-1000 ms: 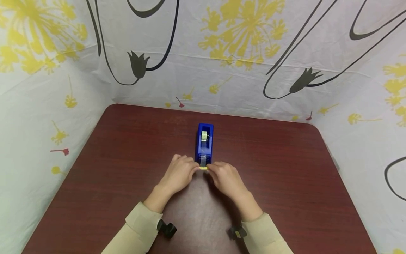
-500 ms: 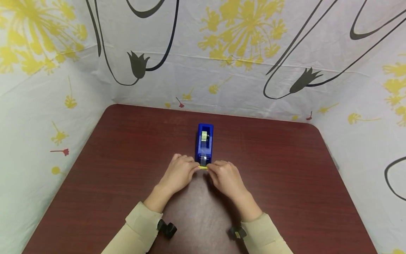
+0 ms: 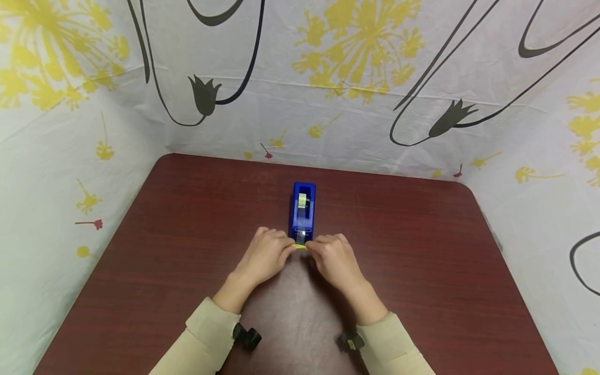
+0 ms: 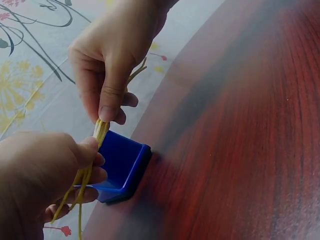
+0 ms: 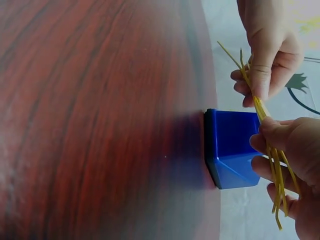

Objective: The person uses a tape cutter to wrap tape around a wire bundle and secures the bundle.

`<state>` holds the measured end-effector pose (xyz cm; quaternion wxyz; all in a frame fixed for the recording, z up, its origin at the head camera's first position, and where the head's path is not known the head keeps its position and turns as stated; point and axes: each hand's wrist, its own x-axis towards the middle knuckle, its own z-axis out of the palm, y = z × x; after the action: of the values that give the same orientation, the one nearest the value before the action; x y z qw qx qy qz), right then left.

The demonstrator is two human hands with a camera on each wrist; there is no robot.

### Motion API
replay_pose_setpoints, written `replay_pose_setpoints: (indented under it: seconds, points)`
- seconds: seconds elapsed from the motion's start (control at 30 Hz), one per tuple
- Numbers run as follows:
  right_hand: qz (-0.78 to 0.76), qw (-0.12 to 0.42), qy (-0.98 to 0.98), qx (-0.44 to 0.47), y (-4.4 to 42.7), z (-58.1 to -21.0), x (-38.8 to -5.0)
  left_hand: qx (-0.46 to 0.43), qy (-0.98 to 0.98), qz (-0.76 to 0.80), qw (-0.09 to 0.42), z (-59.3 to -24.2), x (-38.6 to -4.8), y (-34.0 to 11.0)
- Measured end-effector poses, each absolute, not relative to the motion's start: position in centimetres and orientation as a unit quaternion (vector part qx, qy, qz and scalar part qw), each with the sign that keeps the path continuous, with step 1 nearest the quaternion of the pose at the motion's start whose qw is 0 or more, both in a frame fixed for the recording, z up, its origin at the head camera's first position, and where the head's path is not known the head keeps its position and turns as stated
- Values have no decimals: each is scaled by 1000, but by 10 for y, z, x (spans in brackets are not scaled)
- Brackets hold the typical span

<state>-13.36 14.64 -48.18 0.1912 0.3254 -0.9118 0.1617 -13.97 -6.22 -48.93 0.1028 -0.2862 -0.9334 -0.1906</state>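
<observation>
At the middle of the table, my left hand (image 3: 264, 255) pinches one side of a small bundle of thin yellow strands (image 3: 300, 247). My right hand (image 3: 335, 260) pinches the bundle's other side, close to the left fingertips. Loose ends of the strands (image 5: 277, 185) stick out beyond both hands in the wrist views. Just past the fingers stands a blue tape dispenser (image 3: 307, 221), its narrow front toward me. It carries a roll of tape (image 3: 302, 201), and a clear strip (image 3: 301, 237) runs forward to the bundle. Whether the strip sticks to the strands is hard to tell.
The dark red wooden table (image 3: 412, 250) has rounded far corners. A white cloth (image 3: 262, 94) printed with yellow and grey flowers hangs behind it and on both sides. A black camera (image 3: 247, 337) is on the left cuff, and another (image 3: 351, 341) on the right.
Both hands stay on the bundle. The right hand has shifted slightly away from me, and the yellow strands have moved a little closer to the dispenser, which stays put.
</observation>
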Motion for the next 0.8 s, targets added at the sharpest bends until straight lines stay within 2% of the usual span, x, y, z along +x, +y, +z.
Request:
replay_pose_setpoints:
  seconds: [0.27, 0.57, 0.8]
  points:
    - [165, 196, -910, 325, 147, -483, -133, -286, -938, -174, 87, -489, -141, -61]
    - [140, 165, -923, 319, 148, -479, -135, -298, -929, -180, 126, -493, -143, -62]
    - [152, 197, -915, 317, 148, -485, -135, -298, -930, -176, 125, -491, -144, -62]
